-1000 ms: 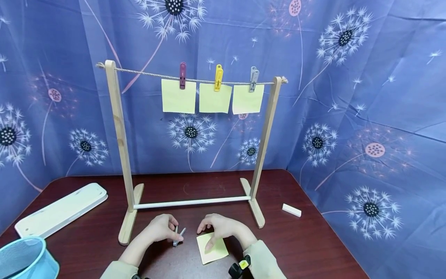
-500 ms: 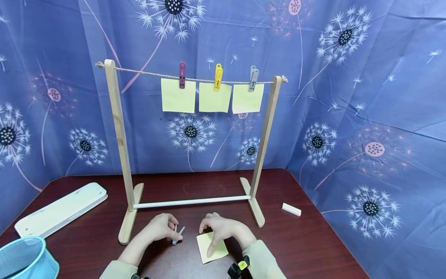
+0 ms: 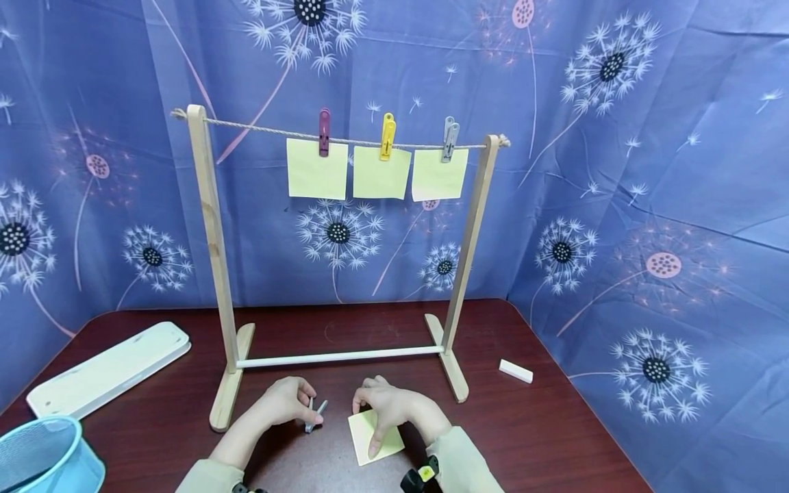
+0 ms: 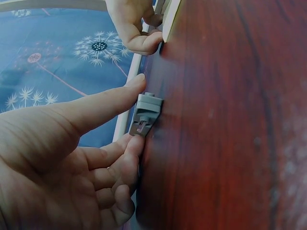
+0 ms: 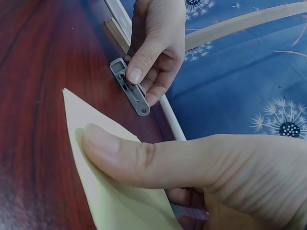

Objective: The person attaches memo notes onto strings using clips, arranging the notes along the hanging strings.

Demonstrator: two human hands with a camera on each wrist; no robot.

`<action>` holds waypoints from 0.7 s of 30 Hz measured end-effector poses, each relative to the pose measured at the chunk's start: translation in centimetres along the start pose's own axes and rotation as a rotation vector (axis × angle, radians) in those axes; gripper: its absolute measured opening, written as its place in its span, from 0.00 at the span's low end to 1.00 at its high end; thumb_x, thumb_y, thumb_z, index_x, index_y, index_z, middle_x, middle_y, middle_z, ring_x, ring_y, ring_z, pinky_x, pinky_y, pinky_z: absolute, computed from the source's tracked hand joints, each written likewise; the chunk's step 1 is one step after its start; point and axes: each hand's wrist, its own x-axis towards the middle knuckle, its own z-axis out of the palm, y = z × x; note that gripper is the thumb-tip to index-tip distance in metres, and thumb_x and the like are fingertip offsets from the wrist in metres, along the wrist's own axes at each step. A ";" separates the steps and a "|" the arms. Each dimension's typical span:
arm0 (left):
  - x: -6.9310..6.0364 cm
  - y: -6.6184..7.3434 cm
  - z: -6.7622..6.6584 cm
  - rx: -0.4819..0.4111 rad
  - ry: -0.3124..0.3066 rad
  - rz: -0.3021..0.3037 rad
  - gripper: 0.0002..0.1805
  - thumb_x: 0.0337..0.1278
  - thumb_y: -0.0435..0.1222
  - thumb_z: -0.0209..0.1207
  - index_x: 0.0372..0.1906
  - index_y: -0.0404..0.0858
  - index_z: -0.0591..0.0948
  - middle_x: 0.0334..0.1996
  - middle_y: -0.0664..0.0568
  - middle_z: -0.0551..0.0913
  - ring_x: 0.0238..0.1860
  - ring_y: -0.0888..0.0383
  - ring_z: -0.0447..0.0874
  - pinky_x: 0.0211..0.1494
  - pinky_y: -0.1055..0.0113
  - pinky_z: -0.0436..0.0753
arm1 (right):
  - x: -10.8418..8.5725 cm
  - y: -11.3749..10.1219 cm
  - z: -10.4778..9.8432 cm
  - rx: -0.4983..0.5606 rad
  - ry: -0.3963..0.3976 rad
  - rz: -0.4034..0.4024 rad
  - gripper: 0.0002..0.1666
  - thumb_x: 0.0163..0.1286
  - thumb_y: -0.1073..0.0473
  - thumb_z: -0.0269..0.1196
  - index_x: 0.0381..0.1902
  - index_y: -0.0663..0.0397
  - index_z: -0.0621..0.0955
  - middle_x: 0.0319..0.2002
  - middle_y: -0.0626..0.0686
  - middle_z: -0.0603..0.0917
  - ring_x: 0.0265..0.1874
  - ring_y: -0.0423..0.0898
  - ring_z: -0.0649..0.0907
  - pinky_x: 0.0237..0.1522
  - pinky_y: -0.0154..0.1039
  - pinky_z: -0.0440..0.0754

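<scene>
My left hand [image 3: 285,402] pinches a grey clothespin [image 3: 310,428] between thumb and fingertips, low over the table. In the left wrist view the clothespin [image 4: 147,108] sits end-on between thumb and index finger. Just to the right, my right hand [image 3: 392,404] holds a square yellow sticky note [image 3: 364,435]. Its thumb [image 5: 103,143] presses on the note's face, while other fingers are partly hidden behind the paper. On the rope above hang three similar notes, held by a purple clothespin [image 3: 324,133], a yellow clothespin [image 3: 387,137] and another grey clothespin [image 3: 450,140].
A wooden stand [image 3: 212,233] carries the rope, with a white crossbar [image 3: 339,357] low behind my hands. At left are a white case [image 3: 111,370] and a blue mesh holder [image 3: 80,459]. A small white block [image 3: 516,371] lies at right.
My right thumb has slid down the sticky note toward its near edge, and that hand's fingers have drawn slightly right. The left hand with the clothespin stays nearly still.
</scene>
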 end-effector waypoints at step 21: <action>0.1 -0.1 0.1 0.003 -0.001 0.001 0.23 0.29 0.34 0.79 0.36 0.33 0.82 0.27 0.51 0.80 0.31 0.58 0.76 0.33 0.65 0.76 | 0.3 0.6 0.0 0.172 0.017 -0.053 0.32 0.35 0.61 0.83 0.37 0.48 0.75 0.33 0.39 0.76 0.33 0.30 0.73 0.40 0.24 0.71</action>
